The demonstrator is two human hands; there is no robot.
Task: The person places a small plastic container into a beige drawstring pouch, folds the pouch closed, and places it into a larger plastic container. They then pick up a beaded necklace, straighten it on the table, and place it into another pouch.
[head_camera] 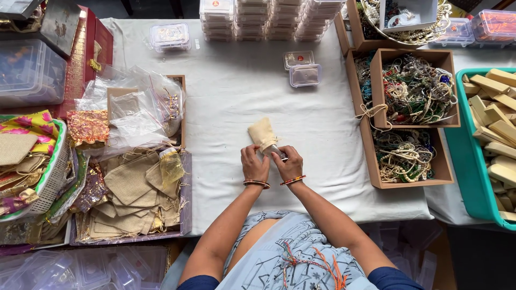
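My left hand (253,164) and my right hand (289,164) meet over the white-clothed table (231,102), both gripping the mouth of a small cream cloth pouch (262,133). A small clear plastic box (275,151) sticks partway out of the pouch between my fingers. The pouch's closed end points away from me. Bangles circle both wrists.
A tray of beige pouches (131,198) and plastic bags (137,107) lies left. Cardboard boxes of beaded jewellery (414,88) stand right, beside a teal bin of tan boxes (492,113). Stacked clear boxes (269,16) line the back; two loose ones (302,67) sit ahead.
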